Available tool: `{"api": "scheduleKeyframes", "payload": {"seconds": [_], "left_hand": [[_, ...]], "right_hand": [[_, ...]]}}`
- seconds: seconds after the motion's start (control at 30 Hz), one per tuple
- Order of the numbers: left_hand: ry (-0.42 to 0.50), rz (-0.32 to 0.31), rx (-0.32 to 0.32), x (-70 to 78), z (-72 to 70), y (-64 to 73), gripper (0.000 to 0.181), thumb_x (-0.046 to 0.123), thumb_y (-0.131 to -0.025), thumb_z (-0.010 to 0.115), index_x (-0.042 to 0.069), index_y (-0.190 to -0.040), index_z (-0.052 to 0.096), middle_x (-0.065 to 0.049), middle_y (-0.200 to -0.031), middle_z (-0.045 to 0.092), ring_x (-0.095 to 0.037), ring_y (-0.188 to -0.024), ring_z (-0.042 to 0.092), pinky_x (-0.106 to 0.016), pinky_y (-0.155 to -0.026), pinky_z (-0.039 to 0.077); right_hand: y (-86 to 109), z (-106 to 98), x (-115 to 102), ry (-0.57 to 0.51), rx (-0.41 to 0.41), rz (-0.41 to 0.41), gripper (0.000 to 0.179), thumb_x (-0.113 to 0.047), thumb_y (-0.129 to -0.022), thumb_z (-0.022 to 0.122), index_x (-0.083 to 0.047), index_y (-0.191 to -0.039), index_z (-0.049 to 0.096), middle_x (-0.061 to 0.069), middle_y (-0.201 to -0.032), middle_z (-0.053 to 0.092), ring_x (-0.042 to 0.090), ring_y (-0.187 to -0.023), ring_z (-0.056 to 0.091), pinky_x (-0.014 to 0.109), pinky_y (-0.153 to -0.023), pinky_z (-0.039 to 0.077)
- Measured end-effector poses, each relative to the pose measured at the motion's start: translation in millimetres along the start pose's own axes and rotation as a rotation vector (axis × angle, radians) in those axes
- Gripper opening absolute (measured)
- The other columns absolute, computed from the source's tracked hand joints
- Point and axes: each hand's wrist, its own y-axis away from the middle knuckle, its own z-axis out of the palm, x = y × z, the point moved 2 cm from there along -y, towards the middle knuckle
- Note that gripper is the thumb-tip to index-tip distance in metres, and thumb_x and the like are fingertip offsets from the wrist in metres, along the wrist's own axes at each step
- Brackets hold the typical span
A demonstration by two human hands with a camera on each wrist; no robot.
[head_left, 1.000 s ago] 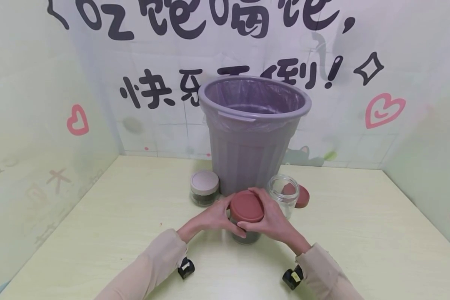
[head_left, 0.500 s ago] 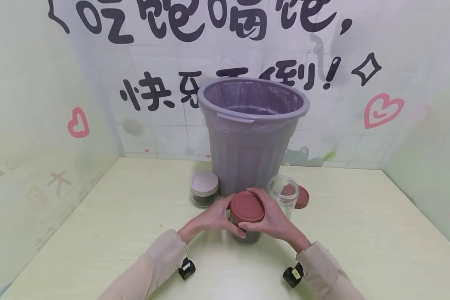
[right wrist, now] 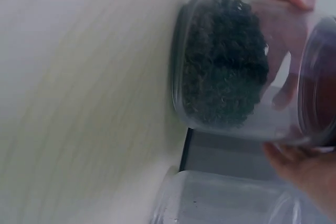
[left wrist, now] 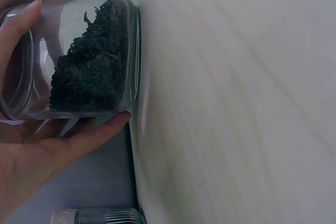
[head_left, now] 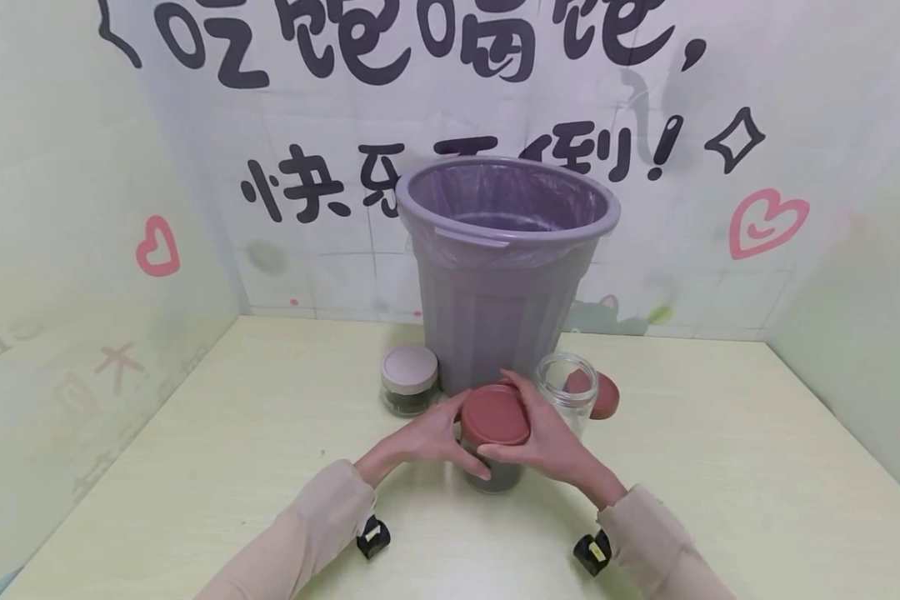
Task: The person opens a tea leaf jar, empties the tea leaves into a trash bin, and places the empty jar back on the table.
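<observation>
A clear jar (head_left: 497, 477) with a red lid (head_left: 495, 415) stands upright on the table, held from both sides. Dark dried leaves (left wrist: 92, 61), like loose tea, fill its lower part. My left hand (head_left: 437, 435) wraps the jar's left side, thumb at the front and fingers reaching down the glass in the left wrist view. From the right, my right hand (head_left: 543, 440) curls round the lid, thumb across its front edge. In the right wrist view the same leaves (right wrist: 226, 64) show through the glass, with the red lid on the jar's mouth.
A grey-purple bin (head_left: 495, 308) with a clear liner stands right behind the jar. Left of it is a squat jar (head_left: 409, 383) with a pale lid. An uncovered glass jar (head_left: 570, 400) stands close on the right, another red lid (head_left: 606, 397) behind it.
My right hand has turned slightly on the lid, its index finger lifting a little and the wrist shifting right. The left hand and the jar stay in place.
</observation>
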Motion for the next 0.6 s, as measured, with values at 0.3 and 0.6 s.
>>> {"api": "scheduleKeyframes", "payload": {"seconds": [0.3, 0.6], "left_hand": [[0.008, 0.001, -0.007, -0.3, 0.5, 0.4, 0.082, 0.021, -0.061, 0.082, 0.011, -0.129, 0.037, -0.001, -0.121, 0.049, -0.016, -0.112, 0.046, -0.033, -0.093, 0.039], [0.021, 0.001, -0.019, -0.6, -0.3, -0.2, 0.083, 0.019, -0.060, 0.082, 0.011, -0.129, 0.037, -0.001, -0.121, 0.049, -0.017, -0.112, 0.046, -0.035, -0.093, 0.038]], "right_hand": [[4.5, 14.2, -13.3, 0.375, 0.323, -0.162, 0.087, -0.059, -0.061, 0.069, 0.007, -0.112, 0.043, 0.013, -0.105, 0.043, 0.019, -0.091, 0.044, 0.031, -0.070, 0.049], [3.0, 10.2, -14.9, 0.366, 0.254, -0.142, 0.072, -0.041, -0.062, 0.076, 0.004, -0.110, 0.048, 0.012, -0.106, 0.043, 0.019, -0.091, 0.045, 0.030, -0.069, 0.049]]}}
